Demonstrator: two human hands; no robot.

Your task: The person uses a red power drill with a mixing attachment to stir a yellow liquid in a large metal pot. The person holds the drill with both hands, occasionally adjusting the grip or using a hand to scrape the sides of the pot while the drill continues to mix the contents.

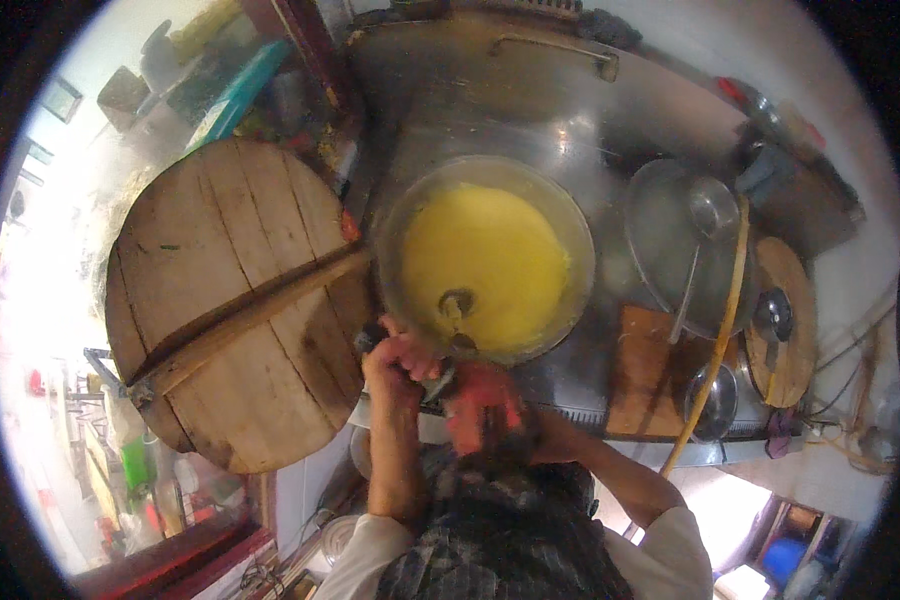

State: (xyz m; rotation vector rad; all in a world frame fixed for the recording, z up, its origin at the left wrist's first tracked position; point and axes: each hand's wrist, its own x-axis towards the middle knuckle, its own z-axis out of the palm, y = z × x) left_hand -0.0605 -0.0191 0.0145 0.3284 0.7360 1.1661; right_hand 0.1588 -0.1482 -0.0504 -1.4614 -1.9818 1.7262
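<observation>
A wide metal pan [582, 215] holds a smooth yellow mixture [495, 245] in front of me. Into its near side dips a stirring tool [457, 341] whose working end makes a small dark hollow in the yellow. My left hand [400, 360], closed, grips a dark handle of this tool just outside the near rim. Beside it, my right hand [483, 408] is also closed around the tool, close to my body; motion blurs its fingers. The tool's exact kind cannot be made out, since both hands cover much of it.
Left of the pan leans a large round wooden lid [200, 230] with a bar handle. On the right are a second wide pan [650, 250], a ladle [692, 275], a yellow hose [722, 350], a brown board [642, 365], a small metal bowl [715, 415] and a round wooden lid [795, 310].
</observation>
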